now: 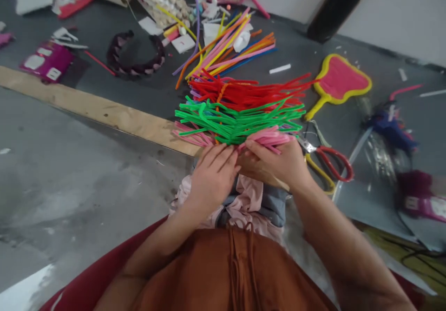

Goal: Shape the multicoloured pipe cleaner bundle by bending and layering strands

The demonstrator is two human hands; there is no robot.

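Note:
Pink pipe cleaners (270, 136) lie along the near table edge, their ends fanning out on both sides of my hands. My right hand (284, 162) is closed around their right part, thumb and fingers pinched together. Over their middle bends my left hand (214, 174), its fingers close together and pressed on the bundle; its fingertips are partly hidden. Just beyond lies a bundle of green pipe cleaners (240, 122), bent in the middle. Behind that is a bundle of red pipe cleaners (251, 95), with an orange pipe cleaner (220, 95) running across at its left.
Red-and-yellow-handled scissors (336, 162) lie right of my right hand. A pink paddle shape with yellow edging (343, 81) is behind them. Mixed loose pipe cleaners (226, 46), a dark headband (135, 64) and a purple glue gun (49, 62) are farther back. A wooden strip (104, 113) edges the table.

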